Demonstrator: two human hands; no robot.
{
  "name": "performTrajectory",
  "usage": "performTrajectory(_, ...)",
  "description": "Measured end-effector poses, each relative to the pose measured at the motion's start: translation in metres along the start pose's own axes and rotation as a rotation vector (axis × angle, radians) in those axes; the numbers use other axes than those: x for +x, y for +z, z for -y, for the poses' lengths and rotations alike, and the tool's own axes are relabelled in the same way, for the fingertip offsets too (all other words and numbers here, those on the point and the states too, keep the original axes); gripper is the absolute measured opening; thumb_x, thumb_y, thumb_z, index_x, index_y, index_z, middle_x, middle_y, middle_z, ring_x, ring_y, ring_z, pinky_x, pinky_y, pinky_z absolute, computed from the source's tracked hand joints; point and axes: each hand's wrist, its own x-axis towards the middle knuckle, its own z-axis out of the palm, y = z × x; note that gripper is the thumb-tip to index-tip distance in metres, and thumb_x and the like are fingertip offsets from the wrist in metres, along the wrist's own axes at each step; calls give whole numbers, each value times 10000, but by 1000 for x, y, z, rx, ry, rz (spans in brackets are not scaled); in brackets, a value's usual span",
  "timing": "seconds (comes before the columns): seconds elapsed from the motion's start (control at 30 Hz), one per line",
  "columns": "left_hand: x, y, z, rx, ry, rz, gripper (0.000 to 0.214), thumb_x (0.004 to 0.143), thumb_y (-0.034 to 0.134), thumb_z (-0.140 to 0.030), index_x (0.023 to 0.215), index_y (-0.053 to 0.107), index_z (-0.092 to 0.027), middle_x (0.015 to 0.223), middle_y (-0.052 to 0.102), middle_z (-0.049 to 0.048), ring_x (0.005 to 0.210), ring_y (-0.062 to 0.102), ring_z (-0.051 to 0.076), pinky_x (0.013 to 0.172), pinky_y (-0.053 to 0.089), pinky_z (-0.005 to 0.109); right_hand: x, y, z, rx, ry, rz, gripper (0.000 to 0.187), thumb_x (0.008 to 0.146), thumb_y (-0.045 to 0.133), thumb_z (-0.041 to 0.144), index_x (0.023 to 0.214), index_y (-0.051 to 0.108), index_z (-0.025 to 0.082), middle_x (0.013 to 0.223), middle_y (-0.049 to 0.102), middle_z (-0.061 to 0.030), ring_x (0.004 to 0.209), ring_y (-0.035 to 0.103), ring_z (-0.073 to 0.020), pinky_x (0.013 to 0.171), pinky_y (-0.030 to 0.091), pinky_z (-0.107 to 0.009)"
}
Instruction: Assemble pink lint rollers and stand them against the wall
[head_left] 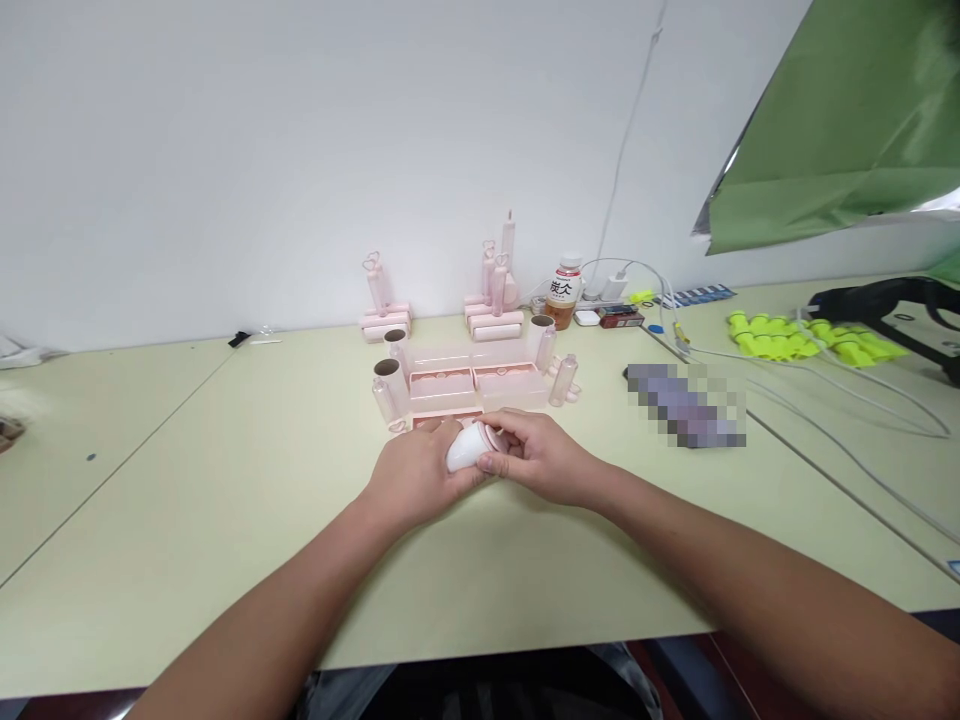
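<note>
A glossy white cylinder with a pink-rimmed end (465,450) is held between my two hands, tilted above the front of the table. My left hand (416,468) wraps around its left side. From the right, the fingers and thumb of my right hand (546,455) close on the pink-rimmed end. Just beyond my hands lie pink open-topped boxes (510,385), partly hidden by my fingers. Flanking them are rolls with brown cardboard cores (388,370) and clear pinkish tubes (564,380), some with heart-shaped loops.
Pink roller pieces with upright handles (495,325) stand by the wall, with a similar group (386,322) to their left. A labelled bottle (564,292), white cables (862,375), yellow-green pieces (772,335) and a blurred-out object (682,405) occupy the right side.
</note>
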Motion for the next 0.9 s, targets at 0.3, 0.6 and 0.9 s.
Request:
performTrajectory(0.3,7,4,7,-474,-169,-113,509,832,521,-645,1074,605,-206,951,697,44,812,638,234,650,462,313,13,-28,-26,-503,91,-195,467,920,463,259,1372,506,149,1413,530,-138,1093,620,-266,950,470,-437)
performTrajectory(0.6,11,11,14,-845,-303,-119,492,813,560,-614,1057,576,-187,773,622,6,542,529,141,444,409,244,10,-22,-31,-684,179,-98,518,883,532,338,1374,496,175,1432,495,-142,1266,504,-329,973,452,-455)
performTrajectory(0.9,10,11,10,-1001,-336,-139,444,786,618,-590,993,541,-204,685,521,-23,502,499,126,367,404,230,9,-56,-9,-669,32,-750,247,829,531,259,1050,601,175,1016,640,-112,904,590,-260,783,454,-371)
